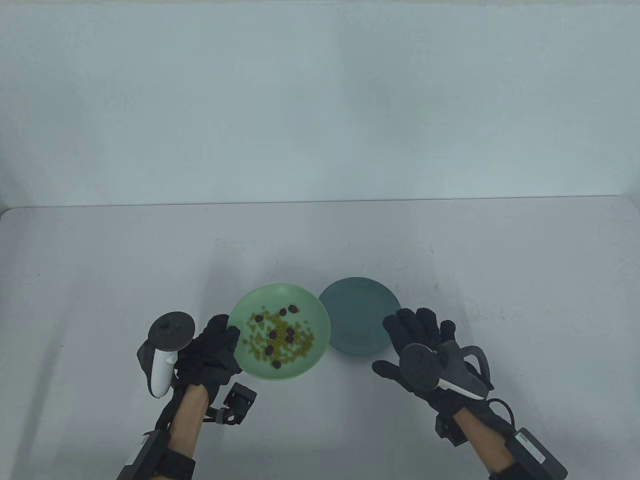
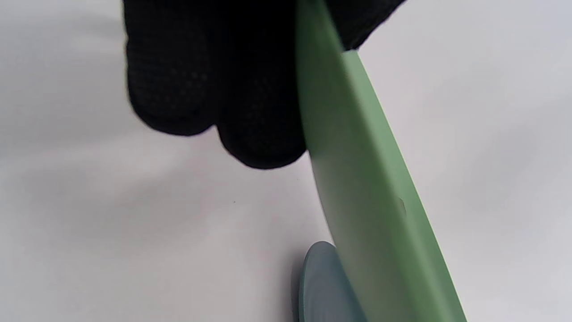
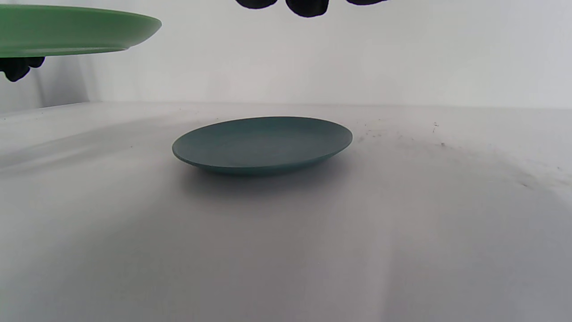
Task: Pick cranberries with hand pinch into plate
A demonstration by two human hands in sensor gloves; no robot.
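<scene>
The left hand (image 1: pixel 212 350), in a knitted black glove, grips the near-left rim of a round, smooth, pale green plate (image 1: pixel 312 320) and holds it lifted off the table (image 1: pixel 100 280); the right wrist view shows the plate raised, with gloved fingers (image 3: pixel 18 67) curled beneath its rim, and the left wrist view shows the fingers (image 2: pixel 263 112) under its matte underside. On this plate lie several dark red, wrinkled cranberries (image 1: pixel 274 334) scattered among many small round yellow-green beans (image 1: pixel 300 345). Just to its right, a shallow, round, matte teal plate (image 1: pixel 362 300) rests flat on the white, faintly speckled table, its left edge overlapped by the green plate in the table view. The right hand (image 1: pixel 420 345), also in a black glove, hovers at the teal plate's near right edge with fingers spread open and holding nothing. A white tracker (image 1: pixel 165 352) sits on the left hand's back, a dark one (image 1: pixel 440 367) on the right.
</scene>
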